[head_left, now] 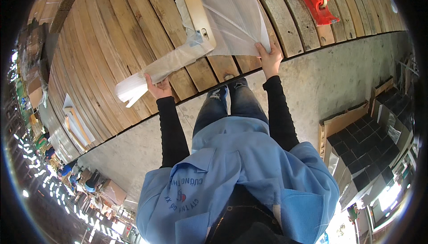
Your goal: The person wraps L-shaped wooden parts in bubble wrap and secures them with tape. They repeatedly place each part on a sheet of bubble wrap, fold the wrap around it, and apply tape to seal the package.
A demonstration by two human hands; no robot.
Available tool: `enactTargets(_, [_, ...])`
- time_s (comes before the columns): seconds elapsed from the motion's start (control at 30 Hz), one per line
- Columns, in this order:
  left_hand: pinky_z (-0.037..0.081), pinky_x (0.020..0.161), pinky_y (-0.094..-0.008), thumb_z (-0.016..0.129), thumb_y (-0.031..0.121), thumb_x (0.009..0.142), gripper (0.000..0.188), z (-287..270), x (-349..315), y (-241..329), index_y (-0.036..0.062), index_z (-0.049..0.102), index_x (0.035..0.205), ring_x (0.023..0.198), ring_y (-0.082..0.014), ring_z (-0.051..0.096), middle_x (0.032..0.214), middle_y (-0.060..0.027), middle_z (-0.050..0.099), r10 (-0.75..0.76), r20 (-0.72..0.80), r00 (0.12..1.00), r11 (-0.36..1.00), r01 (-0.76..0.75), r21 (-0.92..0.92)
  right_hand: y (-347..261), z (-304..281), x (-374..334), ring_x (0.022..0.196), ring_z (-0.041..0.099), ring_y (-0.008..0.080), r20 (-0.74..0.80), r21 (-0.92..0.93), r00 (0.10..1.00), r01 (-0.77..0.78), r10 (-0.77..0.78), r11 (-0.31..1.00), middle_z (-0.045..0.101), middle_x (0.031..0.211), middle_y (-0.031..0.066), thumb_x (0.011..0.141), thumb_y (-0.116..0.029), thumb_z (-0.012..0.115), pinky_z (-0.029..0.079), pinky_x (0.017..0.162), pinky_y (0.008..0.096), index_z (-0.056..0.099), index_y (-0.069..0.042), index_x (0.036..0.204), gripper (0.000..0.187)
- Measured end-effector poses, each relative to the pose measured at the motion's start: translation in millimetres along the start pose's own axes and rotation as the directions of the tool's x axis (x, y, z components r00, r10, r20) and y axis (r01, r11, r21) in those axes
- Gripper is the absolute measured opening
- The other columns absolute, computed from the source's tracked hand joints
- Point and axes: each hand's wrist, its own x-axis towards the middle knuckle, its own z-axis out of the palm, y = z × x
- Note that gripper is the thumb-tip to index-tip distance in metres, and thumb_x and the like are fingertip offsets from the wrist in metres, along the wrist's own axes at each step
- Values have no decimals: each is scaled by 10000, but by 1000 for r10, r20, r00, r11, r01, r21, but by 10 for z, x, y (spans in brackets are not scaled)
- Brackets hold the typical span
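A light wooden furniture piece (194, 5) lies at the table's near edge, with a metal fitting at its corner. From that corner a bar wrapped in white foam sheet (167, 64) runs toward the left, and clear tape shows at the joint. My left hand (159, 88) is closed around the wrapped bar near its loose foam end, thumb on top. A wide sheet of thin white foam (234, 14) spreads to the right of the wood. Its near right corner is pinched in my right hand (270, 60), fingers closed on it.
The slatted wooden table (104, 34) fills the far side. A red tape dispenser (317, 3) rests on it at the right. At far left lie a white sheet and wooden strips (76, 126). Stacked dark blocks in a carton (363, 146) stand on the floor to my right.
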Motion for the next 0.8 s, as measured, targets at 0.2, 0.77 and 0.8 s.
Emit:
enactTargets(0.2, [552,986,-445,786,403,903,552,-286,188,303,28,614,1270,1109,-256,624,1186,-112,639,-357,-54,933,758,323,567,-793,437,-156,740,583,73,-47,426,999,-4,26,904,710,864,7,952,-70,680,499,660,280,719,51,1054,163])
enactTargets(0.77, [323,1160,-470,500,372,1068,517,1955,592,-552,47,465,1470,1394,-347,415,1483,-218,464,21,836,548,113,-832,543,-628,3038,-1406,1290,534,283,560,418,804,-65,-201,906,622,1327,117,961,-351,591,394,1120,418,610,-84,1284,420])
enactTargets(0.8, [288,1176,-496,463,402,1076,552,1976,761,-822,45,434,1496,1410,-374,385,1505,-230,437,57,824,564,65,-826,560,-536,3037,-1448,1278,544,271,605,446,789,-220,-111,867,628,1318,124,973,-370,585,395,1121,408,602,-79,1301,439])
